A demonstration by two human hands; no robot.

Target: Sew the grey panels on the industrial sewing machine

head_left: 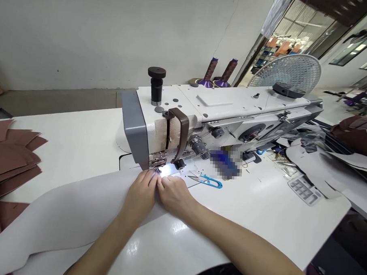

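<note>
A white industrial sewing machine (173, 96) stands in front of me, its lamp lighting the needle area. A long pale grey sheet of material (77, 201), possibly leather or fabric, runs from the lower left up to the presser foot (158, 160). My left hand (141, 192) is closed on the sheet's end just below the needle area. Beside it, touching or nearly so, my right hand (174, 194) has curled fingers on the same end. The fingertips and the stitched edge are partly hidden. Blue thread snips (210, 181) lie right of my right hand.
Brown cut pieces (15, 158) are stacked at the left. Two brown thread cones (211, 70) stand behind the machine, with a fan (289, 75) at its far end. Pale cut pieces (310, 163) and a grey compartmented tray (304, 190) lie at right on the white table (253, 213).
</note>
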